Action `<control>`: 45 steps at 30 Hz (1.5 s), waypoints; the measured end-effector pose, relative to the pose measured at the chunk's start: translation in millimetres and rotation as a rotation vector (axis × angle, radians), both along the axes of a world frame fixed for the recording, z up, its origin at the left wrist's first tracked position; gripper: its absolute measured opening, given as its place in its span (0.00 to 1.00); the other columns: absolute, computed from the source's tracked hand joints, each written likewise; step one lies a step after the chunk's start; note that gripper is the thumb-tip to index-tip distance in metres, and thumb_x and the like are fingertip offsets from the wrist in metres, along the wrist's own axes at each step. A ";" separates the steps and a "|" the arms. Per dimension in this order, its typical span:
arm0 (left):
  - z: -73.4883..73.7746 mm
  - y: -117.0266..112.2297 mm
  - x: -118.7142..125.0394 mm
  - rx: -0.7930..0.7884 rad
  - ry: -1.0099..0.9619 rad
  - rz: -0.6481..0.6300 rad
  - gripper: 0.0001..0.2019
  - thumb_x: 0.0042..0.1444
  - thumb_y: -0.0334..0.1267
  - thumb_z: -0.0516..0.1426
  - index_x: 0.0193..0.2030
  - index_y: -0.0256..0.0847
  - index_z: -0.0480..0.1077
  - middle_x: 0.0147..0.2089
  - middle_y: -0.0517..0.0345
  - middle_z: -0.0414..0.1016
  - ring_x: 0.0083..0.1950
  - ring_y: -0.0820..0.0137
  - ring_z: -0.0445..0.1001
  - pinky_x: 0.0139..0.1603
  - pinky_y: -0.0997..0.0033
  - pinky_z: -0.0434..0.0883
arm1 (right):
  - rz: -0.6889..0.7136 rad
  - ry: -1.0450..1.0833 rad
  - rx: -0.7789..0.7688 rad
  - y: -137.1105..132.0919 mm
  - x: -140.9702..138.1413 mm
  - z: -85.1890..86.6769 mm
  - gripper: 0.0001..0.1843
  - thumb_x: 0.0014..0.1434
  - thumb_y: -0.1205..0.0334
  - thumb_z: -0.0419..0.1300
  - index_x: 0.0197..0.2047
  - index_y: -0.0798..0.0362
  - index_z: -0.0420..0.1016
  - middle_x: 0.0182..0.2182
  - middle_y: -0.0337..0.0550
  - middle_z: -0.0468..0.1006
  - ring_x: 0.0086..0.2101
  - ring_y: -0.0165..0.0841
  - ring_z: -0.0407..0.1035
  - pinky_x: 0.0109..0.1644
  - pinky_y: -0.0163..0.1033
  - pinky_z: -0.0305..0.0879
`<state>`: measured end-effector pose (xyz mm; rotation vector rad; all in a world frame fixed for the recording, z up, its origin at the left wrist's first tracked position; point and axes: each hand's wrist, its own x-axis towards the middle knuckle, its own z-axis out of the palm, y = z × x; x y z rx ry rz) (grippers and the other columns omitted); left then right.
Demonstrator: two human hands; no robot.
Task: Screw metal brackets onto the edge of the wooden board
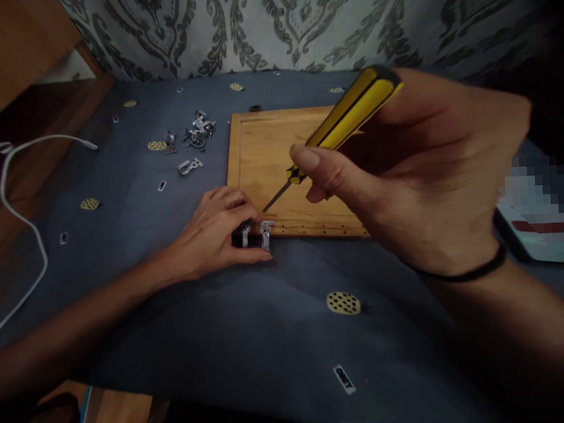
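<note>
My right hand [415, 168] is closed round a screwdriver [352, 108] with a yellow and black handle. Its thin shaft slants down to the left, the tip over the near left part of a wooden board [280, 168]. At that board's near left corner, my left hand [227, 229] curls its thumb and fingers round a small silver metal clip [265, 235] on the edge. A second clip [245, 237] sits just left of it, partly shaded by the fingers. Small dark holes run along the board's near edge.
A pile of metal clips and small parts [199, 131] lies beyond the left hand, with a loose clip [190, 166] nearer. A white cable [40, 228] curves along the left. On the right is a blurred, dark-edged object [521, 244]. A patterned curtain [283, 30] hangs behind.
</note>
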<state>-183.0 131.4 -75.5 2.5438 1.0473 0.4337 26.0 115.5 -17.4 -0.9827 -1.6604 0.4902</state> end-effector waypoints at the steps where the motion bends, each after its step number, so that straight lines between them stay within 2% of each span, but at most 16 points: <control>1: 0.0 -0.3 0.3 0.002 -0.004 -0.001 0.21 0.54 0.56 0.67 0.44 0.42 0.76 0.45 0.54 0.74 0.51 0.58 0.70 0.56 0.55 0.63 | 0.012 -0.017 -0.003 0.9 1.0 -0.4 0.22 0.52 0.48 0.75 0.24 0.48 0.68 0.25 0.35 0.73 0.23 0.30 0.69 0.25 0.41 0.65; 5: 0.7 -2.2 3.4 0.015 -0.020 0.011 0.20 0.54 0.56 0.67 0.43 0.42 0.76 0.46 0.54 0.74 0.53 0.57 0.71 0.56 0.56 0.63 | 0.077 -0.099 0.007 5.0 6.3 -4.0 0.21 0.53 0.46 0.73 0.26 0.49 0.70 0.24 0.36 0.73 0.23 0.30 0.67 0.24 0.39 0.63; 11: 1.8 -2.7 5.9 0.005 -0.004 0.013 0.20 0.54 0.56 0.67 0.43 0.42 0.75 0.48 0.53 0.75 0.55 0.56 0.71 0.57 0.55 0.63 | 0.059 -0.172 0.010 5.1 10.6 -6.8 0.23 0.54 0.42 0.72 0.25 0.48 0.68 0.22 0.35 0.70 0.23 0.29 0.63 0.24 0.38 0.61; 22: 3.7 -2.2 6.0 0.007 0.004 0.004 0.21 0.54 0.56 0.67 0.44 0.41 0.75 0.48 0.52 0.75 0.54 0.56 0.71 0.57 0.54 0.63 | 0.087 -0.179 0.022 8.4 10.8 -11.4 0.24 0.53 0.43 0.73 0.25 0.48 0.66 0.21 0.35 0.70 0.22 0.30 0.65 0.24 0.38 0.62; 29: 4.2 -2.7 6.5 0.003 -0.004 0.003 0.21 0.54 0.56 0.68 0.43 0.41 0.76 0.47 0.52 0.75 0.54 0.55 0.72 0.57 0.53 0.64 | 0.178 -0.181 -0.046 11.2 12.9 -9.6 0.25 0.53 0.42 0.73 0.26 0.48 0.65 0.21 0.35 0.71 0.23 0.29 0.66 0.24 0.37 0.63; 32: 4.5 -2.8 6.2 0.009 -0.004 0.005 0.21 0.54 0.56 0.67 0.44 0.41 0.75 0.48 0.52 0.75 0.54 0.56 0.71 0.57 0.53 0.65 | 0.237 -0.139 -0.139 11.6 13.6 -8.2 0.23 0.52 0.42 0.73 0.28 0.48 0.68 0.25 0.35 0.74 0.23 0.28 0.69 0.25 0.37 0.66; 38: 7.3 -2.7 6.5 -0.030 0.021 0.004 0.21 0.54 0.55 0.67 0.44 0.40 0.75 0.49 0.52 0.76 0.55 0.56 0.71 0.59 0.53 0.63 | 0.382 -0.016 -0.268 8.0 13.6 -2.4 0.13 0.59 0.49 0.71 0.37 0.49 0.77 0.30 0.35 0.79 0.27 0.28 0.74 0.30 0.35 0.73; 45: 6.0 -2.8 5.9 -0.013 0.007 0.011 0.21 0.54 0.56 0.67 0.44 0.42 0.75 0.47 0.54 0.75 0.53 0.58 0.71 0.58 0.55 0.62 | 0.345 -0.050 -0.242 7.6 15.6 0.4 0.12 0.58 0.52 0.72 0.33 0.50 0.78 0.30 0.36 0.80 0.25 0.27 0.73 0.28 0.34 0.72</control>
